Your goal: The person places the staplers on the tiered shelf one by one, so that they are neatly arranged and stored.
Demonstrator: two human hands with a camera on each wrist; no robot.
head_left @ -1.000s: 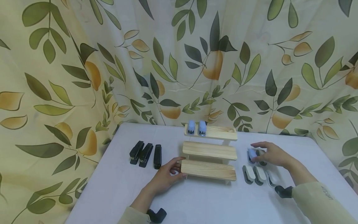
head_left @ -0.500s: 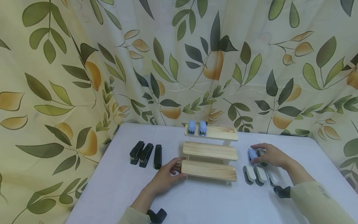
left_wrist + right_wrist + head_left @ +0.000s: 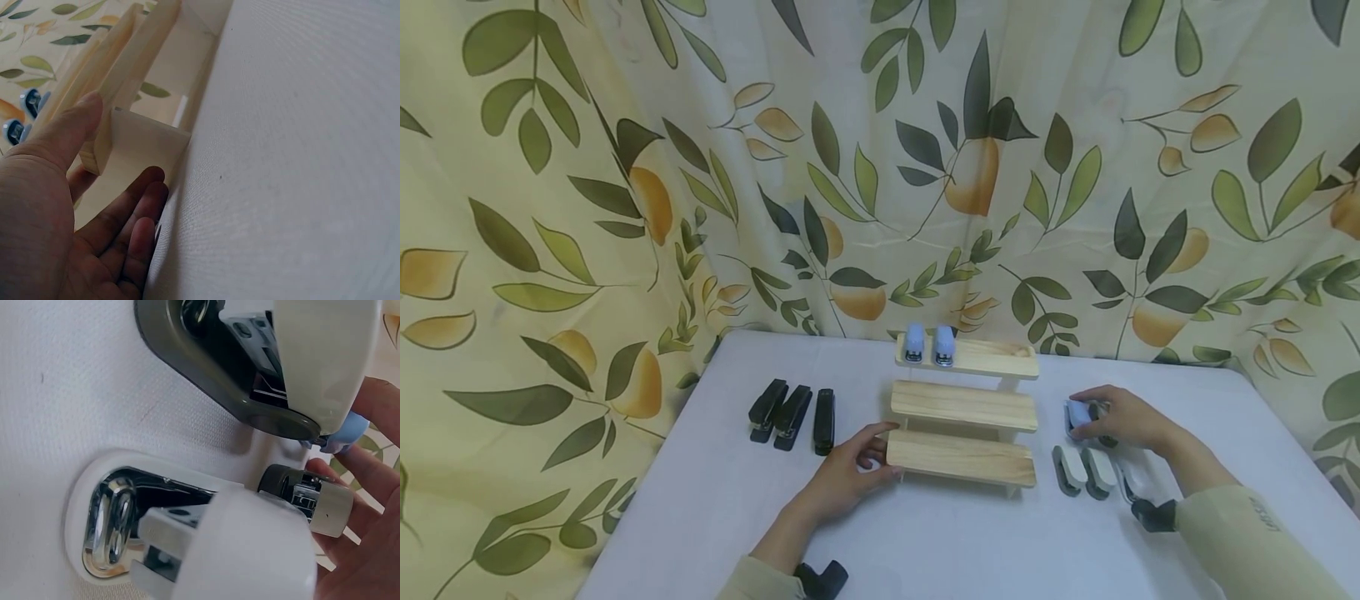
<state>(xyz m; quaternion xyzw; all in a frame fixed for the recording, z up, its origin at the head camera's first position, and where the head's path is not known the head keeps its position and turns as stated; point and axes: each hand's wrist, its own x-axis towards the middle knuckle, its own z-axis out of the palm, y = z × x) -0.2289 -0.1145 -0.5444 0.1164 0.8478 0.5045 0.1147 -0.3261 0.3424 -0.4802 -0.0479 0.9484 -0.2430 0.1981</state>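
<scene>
My left hand (image 3: 850,471) holds the left end of the lowest board of a three-step wooden display stand (image 3: 961,458). In the left wrist view, the thumb lies along that board while the lower fingers curl loosely beside the white support (image 3: 150,134). At the right, my right hand (image 3: 1131,417) pinches a small light blue stapler (image 3: 1077,413) between thumb and forefinger, low over the table. A small grey-and-cream stapler (image 3: 331,509) is beside it, partly hidden under the hand. Two blue staplers (image 3: 943,346) stand on the top board.
Two cream-and-grey staplers (image 3: 1099,473) and a white stapler (image 3: 1138,482) stand nearer me, below the right hand. Several black staplers (image 3: 792,417) lie left of the stand. A leaf-patterned curtain (image 3: 880,167) hangs behind the white table (image 3: 715,517).
Almost nothing differs. My right wrist and sleeve shift slightly left, with the fingers still at the blue stapler. The left hand stays on the stand.
</scene>
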